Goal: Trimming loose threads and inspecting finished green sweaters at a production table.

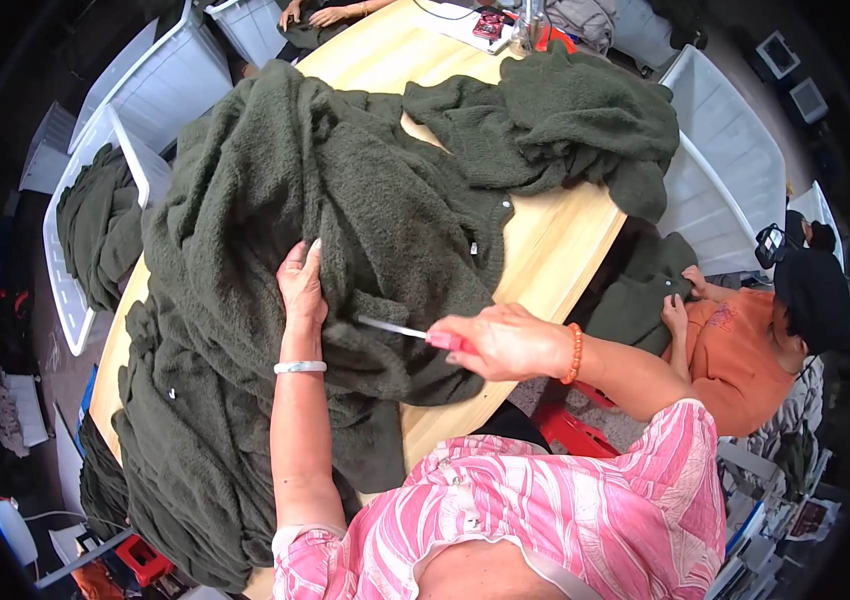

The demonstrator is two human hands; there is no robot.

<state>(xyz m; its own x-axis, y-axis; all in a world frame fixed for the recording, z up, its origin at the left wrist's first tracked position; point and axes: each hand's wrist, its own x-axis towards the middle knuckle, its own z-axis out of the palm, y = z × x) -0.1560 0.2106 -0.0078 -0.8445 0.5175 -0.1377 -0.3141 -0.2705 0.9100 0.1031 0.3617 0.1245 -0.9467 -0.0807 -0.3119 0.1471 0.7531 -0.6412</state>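
A large heap of dark green fleece fabric (pixel 245 170) covers much of the wooden table in front of me. My left hand (pixel 302 287) is closed on a raised fold of it, thumb and fingers pointing away from me. In my right hand (pixel 497 342) is a slim red-handled tool (pixel 395 327) with a narrow, pale metal blade. Its blade points left, over the fabric and short of my left hand; the blur hides whether it is scissors or a knife. Small white tags show on the fleece at its right side.
The pale wooden table (pixel 555 255) carries another green fleece pile (pixel 585 120) at the far right. White plastic bins stand left (pixel 75 270) and right (pixel 725 150). A co-worker in an orange top (pixel 740 370) handles green fabric at the right; another person's hands (pixel 330 14) show at the far end.
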